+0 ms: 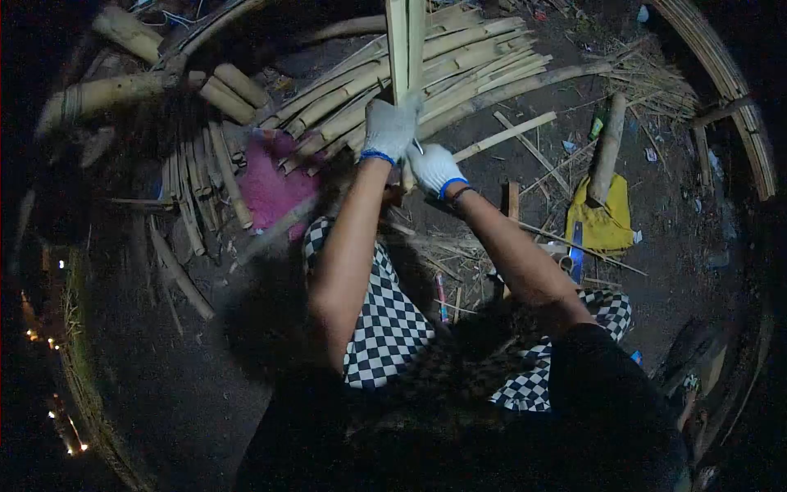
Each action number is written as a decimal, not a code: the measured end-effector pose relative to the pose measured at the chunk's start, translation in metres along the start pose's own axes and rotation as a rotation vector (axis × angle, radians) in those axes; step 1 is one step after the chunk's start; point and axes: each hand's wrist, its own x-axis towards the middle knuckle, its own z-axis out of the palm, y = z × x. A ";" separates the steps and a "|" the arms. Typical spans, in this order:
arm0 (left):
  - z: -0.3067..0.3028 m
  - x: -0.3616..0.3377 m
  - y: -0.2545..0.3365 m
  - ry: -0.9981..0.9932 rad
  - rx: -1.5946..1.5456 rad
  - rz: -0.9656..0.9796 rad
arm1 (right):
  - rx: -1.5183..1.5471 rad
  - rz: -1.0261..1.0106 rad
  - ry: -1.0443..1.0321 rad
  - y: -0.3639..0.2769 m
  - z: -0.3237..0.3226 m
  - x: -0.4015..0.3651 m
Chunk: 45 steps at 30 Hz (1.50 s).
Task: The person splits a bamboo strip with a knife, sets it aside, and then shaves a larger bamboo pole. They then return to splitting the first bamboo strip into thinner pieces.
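Note:
My left hand [389, 129], in a white knitted glove with a blue cuff, is closed around split bamboo strips [407, 49] that stand up and away from me. Just below and to its right, my right hand [436, 170], gloved the same way, is closed too. A thin shiny piece shows at its fingers, but most of what it holds is hidden. Beyond both hands lies a pile of split bamboo [484, 56] on the ground.
Left of my arms are a pink cloth [275, 180] and short bamboo pieces [232, 94]. To the right, a bamboo pole [607, 152] rests on a yellow cloth [620, 215], near a blue saw-like tool [577, 252]. Slivers litter the dark ground.

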 end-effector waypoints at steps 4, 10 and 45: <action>0.002 -0.001 -0.010 -0.072 -0.041 -0.027 | 0.116 -0.021 0.144 -0.011 -0.012 0.001; 0.007 0.016 -0.037 0.181 0.339 0.323 | -0.052 0.205 -0.176 0.063 0.106 -0.005; -0.052 0.048 -0.046 0.008 -1.071 0.104 | -0.271 -0.095 -0.041 0.033 0.026 -0.006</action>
